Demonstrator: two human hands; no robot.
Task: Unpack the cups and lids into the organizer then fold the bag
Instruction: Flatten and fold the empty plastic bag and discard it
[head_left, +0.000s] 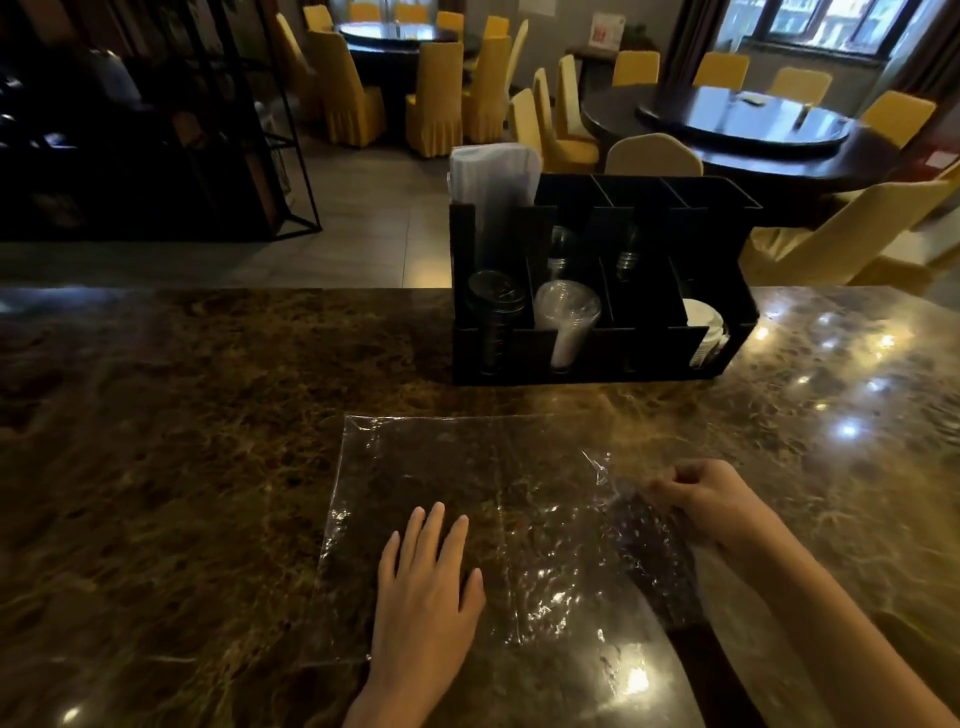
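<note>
Two hands on clear bag (457, 499), left hand (428, 587) flat, right hand (701, 499) pinching

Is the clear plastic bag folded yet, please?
Mostly spread: bag lies flat under left hand; right hand lifts its right edge.

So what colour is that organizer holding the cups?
Black: the organizer is plain matte black all over, seen clearly in the head view.

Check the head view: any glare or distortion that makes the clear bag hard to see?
Head view: ceiling lights glare off the glossy brown marble counter and sparkle on the clear plastic bag, whose far edges nearly vanish; the flat left hand and the pinching right hand stay readable. Head view: the black compartment organizer is dim, and wide-angle bending curves the counter edge.
</note>
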